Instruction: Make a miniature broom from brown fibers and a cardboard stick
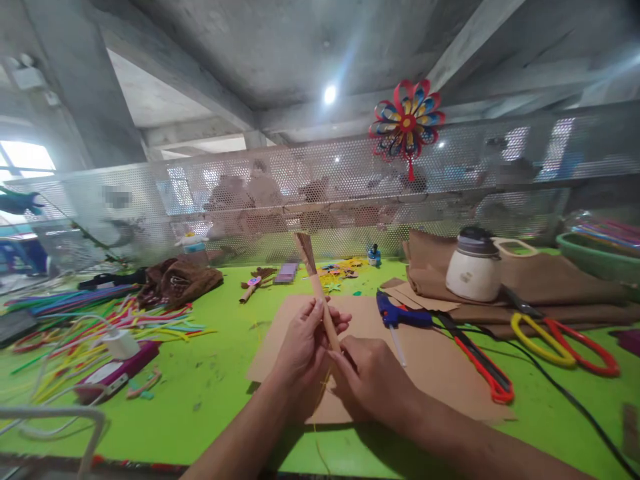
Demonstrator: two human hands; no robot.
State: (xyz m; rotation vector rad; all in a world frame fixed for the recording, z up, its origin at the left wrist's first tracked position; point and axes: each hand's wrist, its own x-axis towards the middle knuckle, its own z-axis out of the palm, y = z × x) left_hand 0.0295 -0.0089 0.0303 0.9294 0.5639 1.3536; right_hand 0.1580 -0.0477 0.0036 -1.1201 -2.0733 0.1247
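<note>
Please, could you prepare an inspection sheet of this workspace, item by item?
Surface: green table, partly covered by cardboard.
Work piece: brown stick, tilted, top end fringed.
Clutter: glue gun, cutter and scissors at right; coloured strips at left.
Hands: left hand holds the stick; right hand grips its lower end.
Cables: black cable beside the glue gun runs off lower right; white cable at left.
Surroundings: perforated screen behind, flower-shaped decoration near its top.
</note>
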